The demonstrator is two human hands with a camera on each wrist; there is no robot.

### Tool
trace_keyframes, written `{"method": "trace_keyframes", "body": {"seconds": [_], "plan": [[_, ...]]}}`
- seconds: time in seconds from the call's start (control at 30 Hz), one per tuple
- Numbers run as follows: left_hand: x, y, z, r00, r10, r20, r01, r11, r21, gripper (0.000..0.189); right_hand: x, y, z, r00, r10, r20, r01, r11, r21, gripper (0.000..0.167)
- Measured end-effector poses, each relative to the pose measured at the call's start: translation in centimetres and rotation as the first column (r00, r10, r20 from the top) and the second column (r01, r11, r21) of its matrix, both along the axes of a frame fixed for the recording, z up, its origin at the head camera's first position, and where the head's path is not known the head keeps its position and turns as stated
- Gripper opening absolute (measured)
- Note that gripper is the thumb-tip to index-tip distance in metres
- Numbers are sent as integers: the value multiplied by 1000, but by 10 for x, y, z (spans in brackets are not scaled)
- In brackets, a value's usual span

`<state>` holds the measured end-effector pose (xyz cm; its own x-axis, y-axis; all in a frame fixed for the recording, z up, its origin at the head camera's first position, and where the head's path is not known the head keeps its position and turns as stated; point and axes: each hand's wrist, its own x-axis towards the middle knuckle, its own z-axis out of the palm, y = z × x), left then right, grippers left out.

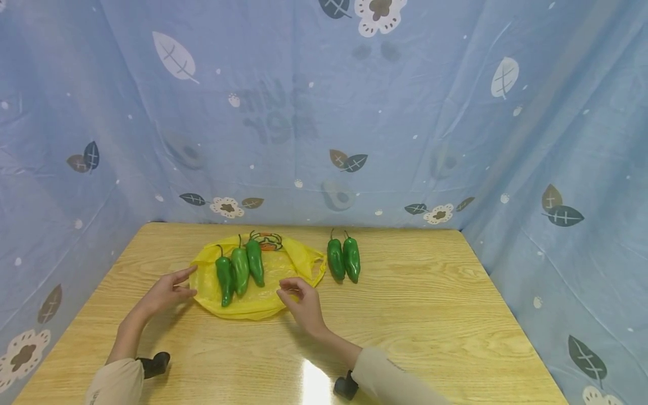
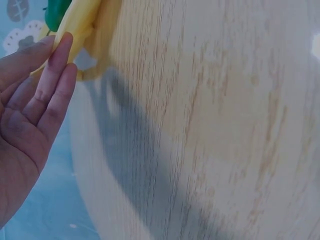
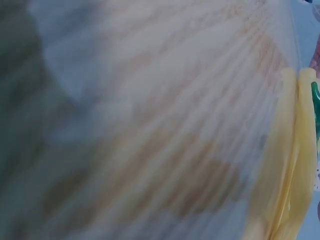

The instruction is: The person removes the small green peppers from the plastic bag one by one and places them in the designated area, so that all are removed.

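Three green peppers (image 1: 240, 273) lie side by side on the left part of a flattened yellow plastic bag (image 1: 275, 264) with a printed picture at its back. At the bag's left edge is my left hand (image 1: 164, 292), fingers extended and fingertips touching the plastic. The left wrist view shows that hand (image 2: 37, 105) with its palm toward the camera and yellow plastic (image 2: 82, 20) behind the fingertips. Over the bag's front right side, my right hand (image 1: 302, 306) has loosely bent fingers and a gap between thumb and forefinger. Folded yellow plastic (image 3: 287, 165) fills the right side of the right wrist view.
Two more green peppers (image 1: 344, 259) lie on the wooden table (image 1: 430, 315), just right of the bag's handle. A blue patterned curtain (image 1: 304, 112) stands behind the table and along both sides. Each wrist carries a black device (image 1: 154, 364).
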<state>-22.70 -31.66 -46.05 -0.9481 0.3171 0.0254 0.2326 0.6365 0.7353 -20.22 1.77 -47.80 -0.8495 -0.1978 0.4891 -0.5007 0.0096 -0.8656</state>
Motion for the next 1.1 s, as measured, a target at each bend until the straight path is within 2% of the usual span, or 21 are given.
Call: {"method": "trace_keyframes", "body": {"seconds": [0.17,0.3,0.47,0.63,0.87,0.97,1.1], "plan": [[0,0,0,1000,1,12,-2,1000,14,63,4,-12,6,1000,-28,10,28,1000,-5,17],[1,0,1,1000,2,27,-2,999,32,64,5,-24,6,997,-72,26,73,997,-33,17],[1,0,0,1000,3,25,-3,1000,24,64,4,-37,5,989,-114,91,120,991,-55,18],[0,-1,-2,999,8,35,-10,999,44,64,1,-45,4,980,-174,94,181,981,-65,15],[-1,-1,-4,998,10,58,-14,997,72,66,-15,-57,-13,949,-307,76,313,946,-82,15],[-1,-2,-4,998,13,54,-16,998,67,66,-24,-62,-22,934,-337,116,348,934,-85,18],[-1,-1,-4,998,14,56,-17,998,65,65,-33,-68,-25,912,-374,168,391,917,-82,20]]}}
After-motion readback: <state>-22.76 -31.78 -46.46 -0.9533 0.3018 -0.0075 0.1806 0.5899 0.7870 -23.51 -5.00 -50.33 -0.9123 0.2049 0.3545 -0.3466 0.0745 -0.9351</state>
